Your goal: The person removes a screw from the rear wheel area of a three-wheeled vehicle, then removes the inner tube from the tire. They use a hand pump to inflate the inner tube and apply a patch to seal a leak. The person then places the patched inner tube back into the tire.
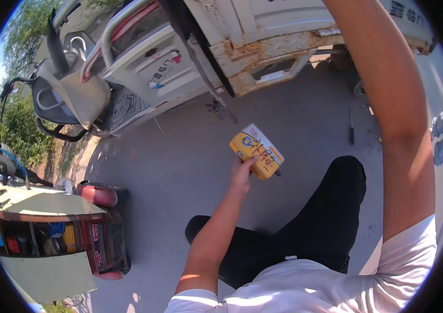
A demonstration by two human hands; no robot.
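My left hand (242, 175) holds a small yellow and white box (257, 151) out in front of me, above the grey pavement. My fingers grip its lower left corner. A dark thin part sticks out from under the box at its right end. My right arm (393, 104) reaches up and forward past the top edge of the view, and its hand is out of sight. My legs in black trousers (315, 224) are bent below the box.
A white three-wheeled cargo vehicle (190, 57) with a rusty bed edge stands ahead. A screwdriver (351, 130) lies on the pavement to the right. A red and cream vehicle rear (96, 229) with a compartment of small items sits at the left.
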